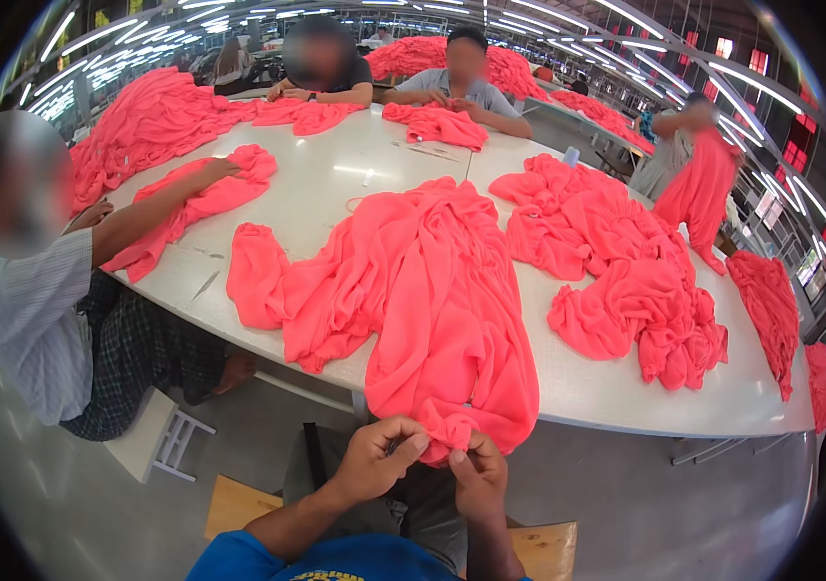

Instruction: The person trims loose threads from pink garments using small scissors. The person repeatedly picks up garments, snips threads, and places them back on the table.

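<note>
A bright coral-pink garment [432, 290] lies heaped in loose folds on the white table, its lower end hanging at the near edge. My left hand [384, 460] has its fingers closed on a bunched bit of this fabric at that end. Just to its right, my right hand [479, 479] pinches the same bunched part between thumb and fingers. Whether anything small is held within the fabric is too small to tell.
The white table [326, 165] holds more pink piles [616, 271]. A co-worker [26, 310] sits at the left on a white stool; two more people [461, 87] sit across. A standing person [655, 165] holds pink garments at the right. My wooden seat [239, 504] is below.
</note>
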Demonstrator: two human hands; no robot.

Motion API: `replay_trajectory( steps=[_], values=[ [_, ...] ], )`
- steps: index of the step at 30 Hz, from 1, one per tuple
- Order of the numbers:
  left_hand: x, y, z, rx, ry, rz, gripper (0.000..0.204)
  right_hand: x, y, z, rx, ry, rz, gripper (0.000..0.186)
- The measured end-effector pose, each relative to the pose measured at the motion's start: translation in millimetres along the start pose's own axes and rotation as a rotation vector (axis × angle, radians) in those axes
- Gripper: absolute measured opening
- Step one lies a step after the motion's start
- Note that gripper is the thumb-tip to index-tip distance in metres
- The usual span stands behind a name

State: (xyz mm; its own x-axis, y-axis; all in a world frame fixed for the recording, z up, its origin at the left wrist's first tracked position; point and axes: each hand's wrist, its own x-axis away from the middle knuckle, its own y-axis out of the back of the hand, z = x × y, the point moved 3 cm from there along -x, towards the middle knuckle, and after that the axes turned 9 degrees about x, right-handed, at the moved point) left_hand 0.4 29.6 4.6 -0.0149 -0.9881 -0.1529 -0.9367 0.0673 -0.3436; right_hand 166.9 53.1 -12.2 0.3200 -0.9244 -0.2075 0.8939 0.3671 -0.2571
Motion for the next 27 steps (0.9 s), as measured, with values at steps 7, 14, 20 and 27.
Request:
replay_trajectory(
  steps=[7,14,20,27],
  values=[
    [-2,-2,2,0.325,0.193,-0.058,0.022,-10,-5,0,-0.39,-0.117,-0.011,0.024],
    [-1,-1,12,0.42,0.223,-0.08,0.022,-6,-5,-2,-0.553,-0.22,-0.036,0.041],
    [-1,0,16,0.486,0.241,-0.038,0.019,-5,1,-8,-0.617,-0.188,0.057,0.04],
    [-3,-2,8,0.314,0.202,-0.011,0.016,-5,-4,0,-0.446,-0.165,-0.022,0.03]
  ],
)
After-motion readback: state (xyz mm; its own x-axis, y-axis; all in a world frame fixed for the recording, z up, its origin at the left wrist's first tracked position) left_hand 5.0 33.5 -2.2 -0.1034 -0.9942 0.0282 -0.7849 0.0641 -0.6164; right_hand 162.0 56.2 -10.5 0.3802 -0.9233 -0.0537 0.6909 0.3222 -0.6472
